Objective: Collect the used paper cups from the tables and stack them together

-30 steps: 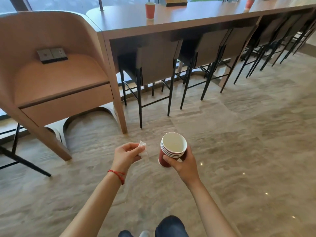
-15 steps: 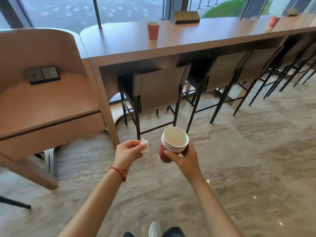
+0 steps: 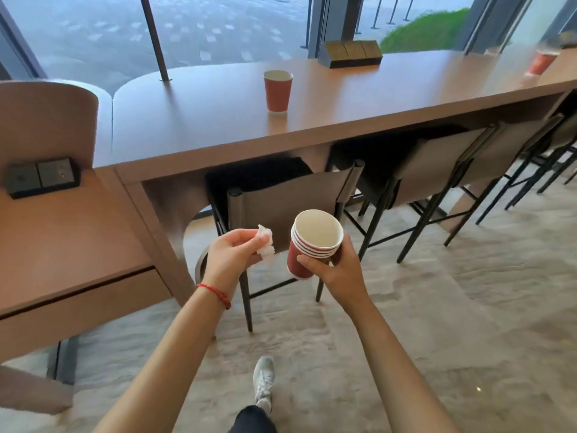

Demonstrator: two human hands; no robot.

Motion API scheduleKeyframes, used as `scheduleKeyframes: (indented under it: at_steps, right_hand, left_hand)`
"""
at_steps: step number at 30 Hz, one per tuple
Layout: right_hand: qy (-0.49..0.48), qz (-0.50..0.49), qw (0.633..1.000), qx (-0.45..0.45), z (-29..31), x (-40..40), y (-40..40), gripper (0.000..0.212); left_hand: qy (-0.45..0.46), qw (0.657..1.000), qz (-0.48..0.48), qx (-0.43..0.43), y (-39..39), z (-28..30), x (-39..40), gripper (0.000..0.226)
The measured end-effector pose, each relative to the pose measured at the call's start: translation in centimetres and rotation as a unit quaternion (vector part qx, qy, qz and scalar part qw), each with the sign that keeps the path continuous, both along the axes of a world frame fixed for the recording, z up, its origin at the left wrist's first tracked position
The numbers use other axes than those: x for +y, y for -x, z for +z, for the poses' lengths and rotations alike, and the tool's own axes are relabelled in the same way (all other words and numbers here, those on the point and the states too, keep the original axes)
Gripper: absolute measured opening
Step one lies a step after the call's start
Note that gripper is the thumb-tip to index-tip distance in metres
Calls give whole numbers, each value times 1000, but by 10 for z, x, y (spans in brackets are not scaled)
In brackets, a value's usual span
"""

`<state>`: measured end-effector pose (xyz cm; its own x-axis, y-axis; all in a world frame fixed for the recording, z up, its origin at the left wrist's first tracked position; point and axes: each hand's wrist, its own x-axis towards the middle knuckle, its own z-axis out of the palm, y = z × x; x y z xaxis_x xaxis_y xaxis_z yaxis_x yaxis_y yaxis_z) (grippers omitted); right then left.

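The right hand [image 3: 338, 270] grips a nested stack of red paper cups [image 3: 312, 242]; the left hand [image 3: 232, 254] pinches a crumpled white tissue [image 3: 265, 243]. Another red paper cup [image 3: 277, 91] stands on the long brown wooden surface [image 3: 359, 98], well apart. Reaching with tissue-filled fingers could topple it.

A paper cup [image 3: 278, 91] stands on the surface [image 3: 218, 120]; another cup [image 3: 541, 62] far right; bar chair [image 3: 290, 207] tucked beneath.

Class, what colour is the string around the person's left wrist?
Red string bracelet, shown best in the head view.
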<state>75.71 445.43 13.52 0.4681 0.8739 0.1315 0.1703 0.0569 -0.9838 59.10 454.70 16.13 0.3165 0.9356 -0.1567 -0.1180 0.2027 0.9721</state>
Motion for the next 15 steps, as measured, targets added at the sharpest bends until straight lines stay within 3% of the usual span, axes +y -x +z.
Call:
scheduleKeyframes:
  at_steps: [9, 15]
  right_hand:
    - [-33, 9, 999, -22, 52, 153, -70, 61]
    - [-59, 13, 998, -8, 88, 219, -107, 67]
  left_hand:
    - [-43, 998, 1, -48, -76, 43, 155, 2]
    - [-36, 998, 9, -60, -108, 60, 213, 18]
